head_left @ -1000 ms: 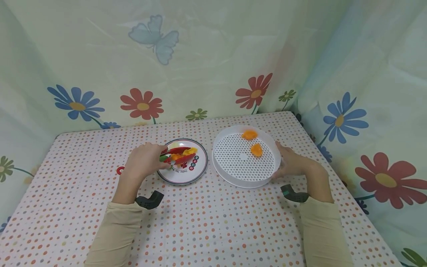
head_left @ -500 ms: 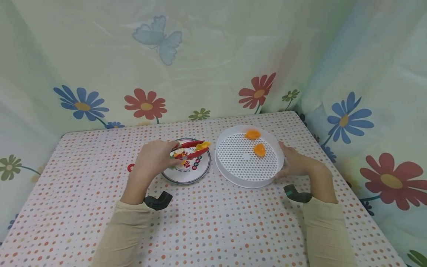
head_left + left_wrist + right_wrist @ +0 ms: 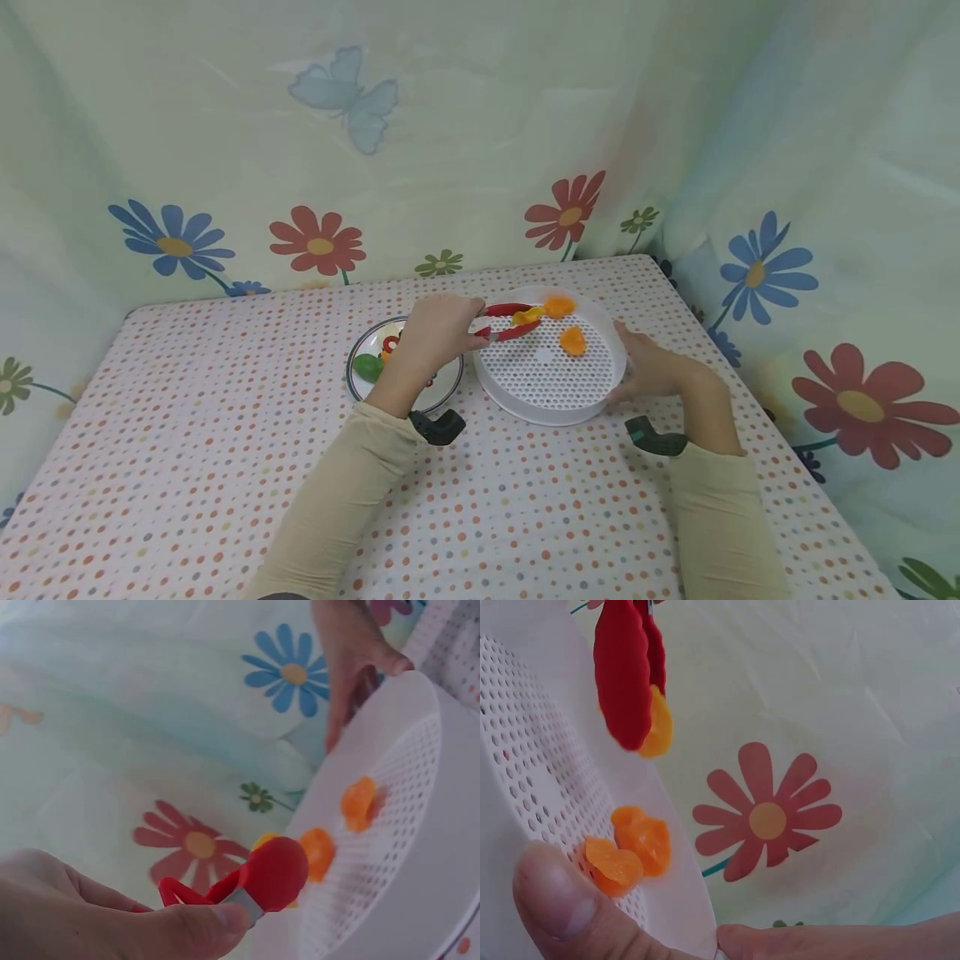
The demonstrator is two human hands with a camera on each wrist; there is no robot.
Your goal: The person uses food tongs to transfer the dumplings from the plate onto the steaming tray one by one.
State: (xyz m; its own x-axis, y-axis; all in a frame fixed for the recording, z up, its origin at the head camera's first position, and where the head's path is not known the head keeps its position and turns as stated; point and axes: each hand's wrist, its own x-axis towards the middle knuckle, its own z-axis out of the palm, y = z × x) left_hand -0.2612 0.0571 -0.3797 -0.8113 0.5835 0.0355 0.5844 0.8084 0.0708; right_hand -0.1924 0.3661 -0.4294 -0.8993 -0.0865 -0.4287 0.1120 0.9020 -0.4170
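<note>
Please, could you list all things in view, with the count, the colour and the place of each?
Basket: 1, white, right of the plate
Plate: 1, white, dark-rimmed, left of the basket
Tongs: 1, red and grey, over the basket
Yellow piece: 1, yellow, between the tongs
Orange pieces: 2, orange, in the basket
Green piece: 1, green, on the plate
Orange bit: 1, orange, on the plate, partly hidden
Tablecloth: 1, white with dots, underneath
Printed backdrop: count unclear, pale green, behind
Wrist devices: 2, black, one each side
Sleeves: 2, beige, bottom
Left grip: 1, bare, holding the tongs
Right grip: 1, bare, touching the basket
</note>
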